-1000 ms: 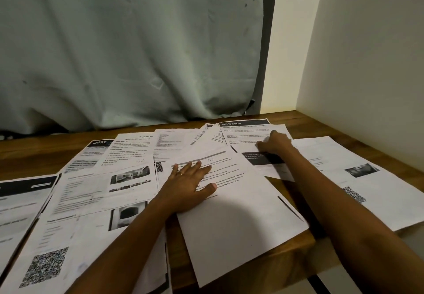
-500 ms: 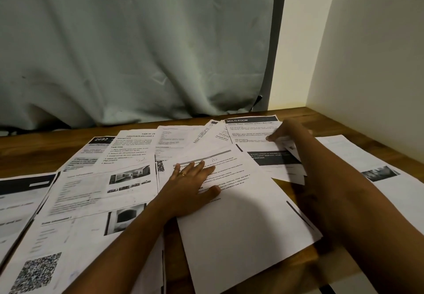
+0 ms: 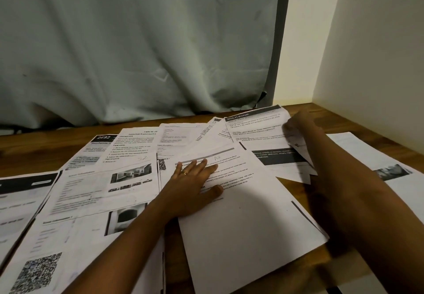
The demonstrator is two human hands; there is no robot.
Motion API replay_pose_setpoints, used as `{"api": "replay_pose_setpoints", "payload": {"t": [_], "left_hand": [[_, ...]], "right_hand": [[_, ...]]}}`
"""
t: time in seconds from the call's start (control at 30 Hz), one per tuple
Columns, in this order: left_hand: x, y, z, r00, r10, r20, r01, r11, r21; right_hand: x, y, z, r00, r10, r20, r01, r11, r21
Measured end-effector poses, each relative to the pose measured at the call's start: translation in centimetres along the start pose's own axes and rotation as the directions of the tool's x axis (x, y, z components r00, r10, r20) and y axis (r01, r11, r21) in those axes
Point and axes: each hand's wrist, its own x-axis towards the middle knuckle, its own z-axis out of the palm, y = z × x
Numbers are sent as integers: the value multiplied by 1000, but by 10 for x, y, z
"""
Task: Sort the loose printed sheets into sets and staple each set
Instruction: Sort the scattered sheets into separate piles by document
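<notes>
First, the bearer: a wooden table (image 3: pixel 13 142), on which I log all the loose printed sheets, spread flat and overlapping.

- Far left: dark-header sheet (image 3: pixel 20 192), cut off by the frame edge.
- Near edge, left: QR-code sheet (image 3: pixel 36 273), the code in its near corner.
- Next: photo sheet (image 3: pixel 103 185), with small room pictures, overlapping the QR-code sheet.
- Behind it: "2692" sheet (image 3: pixel 101 142), and just beside that the "TASK ID" sheet (image 3: pixel 133 146), pen mark at its foot.
- Centre: left hand (image 3: pixel 190 185), palm down, fingers straight and slightly spread, pressing on the "A2" sheet (image 3: pixel 241 225). There is a ring (image 3: pixel 185 173) on one finger. The sheet lies at an angle, mostly blank in its near half, its near end past the table's front edge.
- Right of centre: MULTI-ROOM sheet (image 3: pixel 257 128), black header, dark band lower down, its far end lifted off the pile.
- On its right edge: right hand (image 3: pixel 296 124), fingers curled onto the paper and gripping it (motion blur hides the fingertips from me).
- Far right: single-photo sheet (image 3: pixel 367 156), flat, partly under the right forearm.
- Behind: grey curtain (image 3: pixel 137 41); pale wall (image 3: pixel 378 52) at right.
</notes>
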Motion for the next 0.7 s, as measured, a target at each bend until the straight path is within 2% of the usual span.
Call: {"api": "replay_pose_setpoints", "payload": {"t": [0.07,0.13,0.23,0.33,0.43,0.53,0.63,0.7], "left_hand": [[-1,0,0,1000,6,-1,-6,1000,-5],[-2,1,-1,1000,3,-4,-3,1000,-5],[-3,3,-3,1000,-8,5,8,1000,-9],[-5,5,-4,1000,-14,16,14,1000,-19],[-8,5,-5,1000,-25,3,26,999,-39],[-9,8,-5,999,-33,-23,31,995,-91],[-11,6,-11,996,-58,-61,36,950,-309],[-19,10,-25,981,-132,-141,42,859,-511]], "right_hand": [[4,1,0,992,-79,-100,93,986,141],[5,0,-4,978,-117,-175,170,927,335],[-1,-5,-14,962,-89,-259,238,743,626],[-17,-17,-29,927,-30,-374,314,608,729],[-31,-29,-47,926,29,-377,326,441,836],[-44,-37,-66,907,23,-421,393,312,865],[-70,-51,-80,910,-19,-413,411,168,896],[-89,-61,-85,921,-67,-384,389,118,914]]}}
